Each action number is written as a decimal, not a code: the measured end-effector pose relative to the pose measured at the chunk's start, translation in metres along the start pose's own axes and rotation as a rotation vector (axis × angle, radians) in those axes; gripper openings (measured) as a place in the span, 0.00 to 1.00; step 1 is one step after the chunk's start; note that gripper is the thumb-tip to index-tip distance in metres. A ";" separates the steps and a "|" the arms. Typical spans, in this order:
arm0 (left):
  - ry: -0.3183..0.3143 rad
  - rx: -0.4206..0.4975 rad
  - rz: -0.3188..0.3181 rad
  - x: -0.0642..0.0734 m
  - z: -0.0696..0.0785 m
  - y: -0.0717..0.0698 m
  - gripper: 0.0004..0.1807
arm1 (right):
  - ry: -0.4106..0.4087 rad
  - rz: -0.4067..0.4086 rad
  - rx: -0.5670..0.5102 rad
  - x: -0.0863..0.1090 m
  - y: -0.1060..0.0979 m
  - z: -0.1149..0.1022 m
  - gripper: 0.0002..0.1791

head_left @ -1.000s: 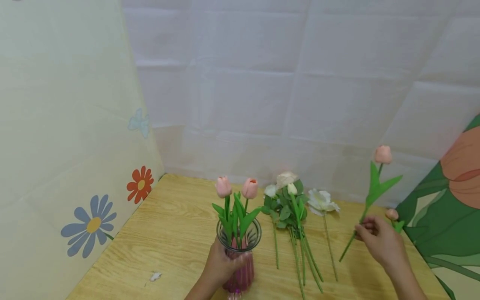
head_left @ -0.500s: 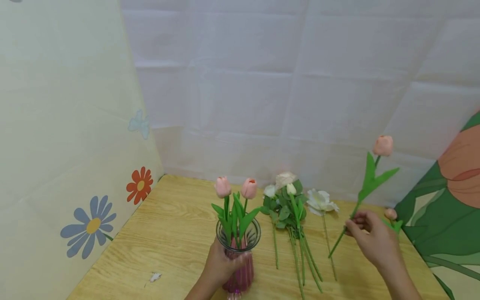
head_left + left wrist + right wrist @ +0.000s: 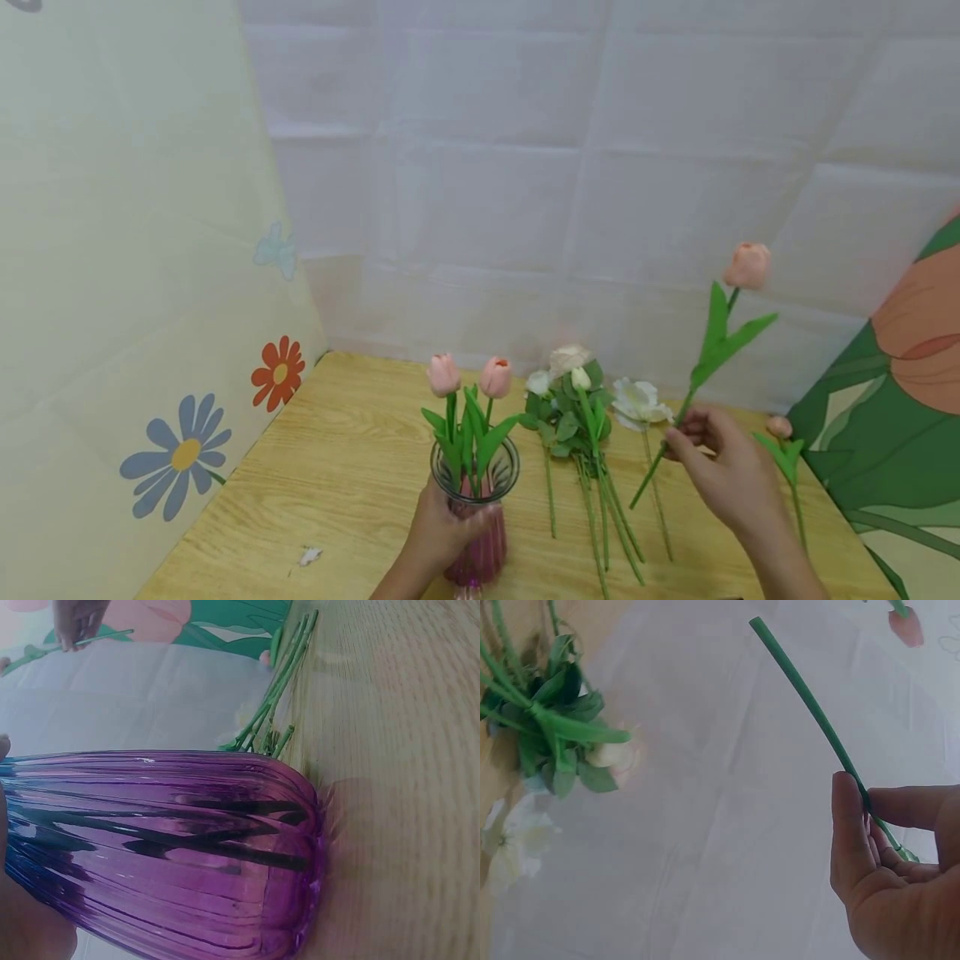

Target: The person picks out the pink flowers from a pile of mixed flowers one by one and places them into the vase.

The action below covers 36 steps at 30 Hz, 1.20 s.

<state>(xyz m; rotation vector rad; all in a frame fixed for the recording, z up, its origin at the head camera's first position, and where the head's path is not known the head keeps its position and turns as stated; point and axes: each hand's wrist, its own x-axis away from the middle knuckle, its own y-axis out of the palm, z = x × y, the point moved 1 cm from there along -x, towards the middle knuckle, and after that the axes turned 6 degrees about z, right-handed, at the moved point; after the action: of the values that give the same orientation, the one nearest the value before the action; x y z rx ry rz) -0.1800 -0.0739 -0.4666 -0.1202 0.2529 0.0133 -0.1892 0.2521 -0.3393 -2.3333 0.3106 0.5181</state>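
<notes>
My left hand [image 3: 442, 525] grips the ribbed glass vase [image 3: 480, 550], which looks purple in the left wrist view and stands on the table. Two pink tulips [image 3: 496, 378] with green leaves rise from its mouth; their dark stems show through the glass. Above the table on the right, my right hand [image 3: 723, 467] pinches the stem of another pink tulip [image 3: 747, 267] between thumb and fingers. That tulip leans, its bloom up to the right and its stem end down to the left. The right wrist view shows the pinched green stem [image 3: 802, 690] closely.
White roses and buds with leafy greenery [image 3: 570, 408] lie mid-table, their stems toward me. Beside them lies a white open flower [image 3: 640, 403]. One more pink tulip [image 3: 780, 427] lies at the right edge. A small white scrap [image 3: 309, 556] is at front left.
My right hand has moved left with the tulip, whose bloom is now higher. The tulip lying at the right edge shows more fully. My left hand and the vase stay put.
</notes>
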 end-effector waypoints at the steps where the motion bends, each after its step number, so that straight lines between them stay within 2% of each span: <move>1: 0.000 0.000 0.000 0.000 0.000 0.000 0.41 | -0.001 0.000 -0.003 0.000 0.001 -0.003 0.16; 10: 0.018 0.023 -0.007 0.001 -0.002 0.001 0.40 | -0.053 0.020 -0.099 -0.001 0.008 -0.029 0.14; 20: -0.010 0.025 -0.010 -0.001 -0.002 0.000 0.40 | -0.104 0.021 -0.155 0.000 0.015 -0.057 0.13; 23: -0.013 0.028 -0.010 0.000 -0.002 0.000 0.40 | -0.138 0.023 -0.203 -0.001 0.018 -0.066 0.12; 30: 0.029 0.008 -0.005 0.000 -0.001 0.000 0.40 | -0.224 0.019 -0.327 -0.007 0.027 -0.082 0.09; 36: 0.059 -0.027 0.013 0.000 -0.001 0.001 0.41 | -0.240 0.012 -0.380 -0.009 0.034 -0.093 0.09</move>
<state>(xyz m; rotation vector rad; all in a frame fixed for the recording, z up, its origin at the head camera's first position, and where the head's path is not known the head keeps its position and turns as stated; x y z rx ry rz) -0.1803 -0.0734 -0.4674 -0.1460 0.3128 0.0261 -0.1836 0.1637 -0.2940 -2.5949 0.1188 0.9212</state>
